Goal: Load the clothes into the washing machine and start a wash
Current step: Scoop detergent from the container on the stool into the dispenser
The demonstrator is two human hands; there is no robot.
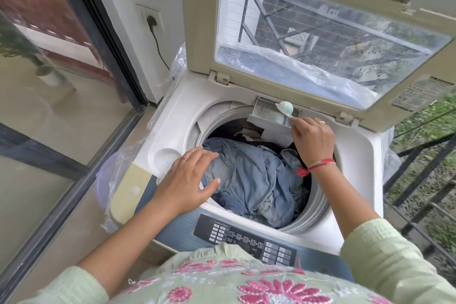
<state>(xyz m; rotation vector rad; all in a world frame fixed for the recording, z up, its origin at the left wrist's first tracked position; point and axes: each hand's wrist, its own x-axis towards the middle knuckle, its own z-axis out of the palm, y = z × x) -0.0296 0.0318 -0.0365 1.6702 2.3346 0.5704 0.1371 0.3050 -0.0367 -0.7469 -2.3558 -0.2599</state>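
Observation:
A white top-loading washing machine stands below me with its windowed lid raised. The drum holds blue denim clothes with some dark and white pieces behind them. My left hand rests flat on the drum's left rim, fingers straight and touching the denim. My right hand pinches the handle of a pale green scoop, whose bowl is tipped over the pulled-out grey detergent drawer at the back of the opening. The control panel lies along the front edge.
A wall socket with a black plug and cable is on the white wall behind the machine. A dark-framed glass door runs along the left. Crumpled clear plastic hangs around the machine's sides. A black railing and greenery are on the right.

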